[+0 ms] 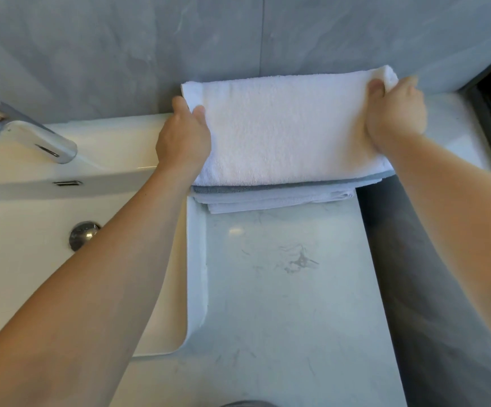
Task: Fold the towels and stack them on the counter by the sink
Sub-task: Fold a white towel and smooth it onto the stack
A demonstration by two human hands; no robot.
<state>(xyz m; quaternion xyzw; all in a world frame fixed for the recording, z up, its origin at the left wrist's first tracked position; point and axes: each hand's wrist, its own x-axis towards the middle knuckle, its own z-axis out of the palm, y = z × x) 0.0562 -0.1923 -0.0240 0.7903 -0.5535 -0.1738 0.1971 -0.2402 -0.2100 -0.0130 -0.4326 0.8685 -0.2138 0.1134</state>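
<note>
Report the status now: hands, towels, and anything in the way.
Left hand and right hand grip ends of white towel. It lies folded atop stack, on counter beside sink. Nothing in the way.

Bright, soft daylight; wide-angle view with slight overall softness.

Illumination is even and cool, strongest toward the right of the frame. The white towel [285, 127] at upper centre is near overexposure, with texture detail reduced. Specular glare appears on the chrome faucet [18, 130] at the left edge, and small highlights on the counter [282, 289] at centre. Soft shadows fall beneath the faucet and the towel stack. Straight lines bow toward the frame edges; forearms at the lower corners appear stretched and slightly blurred.
</note>
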